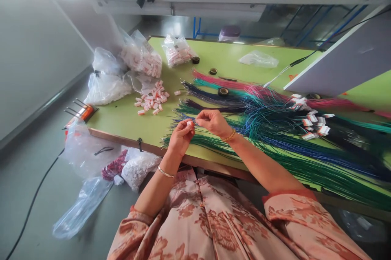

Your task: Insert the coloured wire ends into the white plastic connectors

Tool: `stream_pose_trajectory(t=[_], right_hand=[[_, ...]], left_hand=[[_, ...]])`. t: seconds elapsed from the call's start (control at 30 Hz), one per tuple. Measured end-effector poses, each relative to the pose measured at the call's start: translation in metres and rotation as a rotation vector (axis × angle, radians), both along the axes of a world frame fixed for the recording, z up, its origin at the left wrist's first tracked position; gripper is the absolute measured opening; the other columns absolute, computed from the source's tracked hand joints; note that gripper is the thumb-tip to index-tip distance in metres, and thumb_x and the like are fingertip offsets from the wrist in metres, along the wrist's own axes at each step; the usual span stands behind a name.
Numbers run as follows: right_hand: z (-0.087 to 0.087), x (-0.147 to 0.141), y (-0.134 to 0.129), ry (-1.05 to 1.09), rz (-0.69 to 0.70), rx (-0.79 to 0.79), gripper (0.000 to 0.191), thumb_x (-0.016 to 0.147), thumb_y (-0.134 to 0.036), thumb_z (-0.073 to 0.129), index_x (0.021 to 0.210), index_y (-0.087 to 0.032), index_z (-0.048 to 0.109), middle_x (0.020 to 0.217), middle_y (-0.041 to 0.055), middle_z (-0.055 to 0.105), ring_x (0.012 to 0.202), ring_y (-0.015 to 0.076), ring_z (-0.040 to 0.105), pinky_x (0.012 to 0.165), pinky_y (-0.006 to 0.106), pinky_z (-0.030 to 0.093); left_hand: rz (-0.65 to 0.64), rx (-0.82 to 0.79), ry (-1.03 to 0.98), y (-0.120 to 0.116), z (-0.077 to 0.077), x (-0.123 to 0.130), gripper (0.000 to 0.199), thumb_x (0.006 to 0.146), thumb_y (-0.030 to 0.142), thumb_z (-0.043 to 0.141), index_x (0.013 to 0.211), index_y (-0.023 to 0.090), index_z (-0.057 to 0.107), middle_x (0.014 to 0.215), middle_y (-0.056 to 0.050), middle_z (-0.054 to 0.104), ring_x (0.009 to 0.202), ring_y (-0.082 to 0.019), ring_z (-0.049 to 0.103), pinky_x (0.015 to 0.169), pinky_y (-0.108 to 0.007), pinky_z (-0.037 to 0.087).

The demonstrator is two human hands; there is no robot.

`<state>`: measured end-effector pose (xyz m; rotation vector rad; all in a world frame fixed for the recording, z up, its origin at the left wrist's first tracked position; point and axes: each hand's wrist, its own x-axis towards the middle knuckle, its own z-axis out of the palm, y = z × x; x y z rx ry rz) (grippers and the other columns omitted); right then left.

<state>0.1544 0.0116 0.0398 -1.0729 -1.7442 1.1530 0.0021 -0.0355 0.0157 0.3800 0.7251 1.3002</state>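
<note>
My left hand is closed on a small white and orange connector housing near the front edge of the table. Right beside it, my right hand is pinched, its fingertips close to the housing. A thin wire seems to be in that pinch, but it is too fine to make out for certain. Under and past both hands lie bundles of green wires, blue wires and pink wires with bare tips toward the left. Loose connector housings lie in a pile to the left.
Bags of housings stand at the back left, beside a tied white bag. Tape rolls sit among the wires. Wired connectors lie at right. An orange pronged holder is at the left corner; plastic bags hang off the front edge.
</note>
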Motion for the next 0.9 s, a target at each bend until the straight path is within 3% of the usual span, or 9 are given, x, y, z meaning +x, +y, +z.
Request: stream_pose_trajectory(t=[0.4,0.9], right_hand=[[-0.016,0.012,-0.021,-0.168,-0.046,0.119,0.021,0.081,-0.031,0.052,0.068,-0.016,0.058,0.055,-0.0037,0.051,0.050,0.0075,0.038,0.049,0.021,0.028],[-0.007,0.012,-0.030,-0.274,-0.133,0.162,0.021,0.079,-0.032,0.050,0.064,-0.018,0.053,0.053,-0.0018,0.054,0.048,0.0085,0.038,0.051,0.023,0.028]], left_hand=[[-0.047,-0.025,-0.017,0.000,0.002,0.008,0.021,0.073,0.008,0.069,0.092,0.017,0.065,0.081,0.000,0.061,0.068,-0.007,0.056,0.069,-0.020,0.047],[-0.041,0.025,0.038,0.000,-0.002,0.012,0.020,0.072,0.012,0.075,0.089,0.017,0.066,0.081,0.000,0.063,0.068,-0.006,0.056,0.070,-0.019,0.047]])
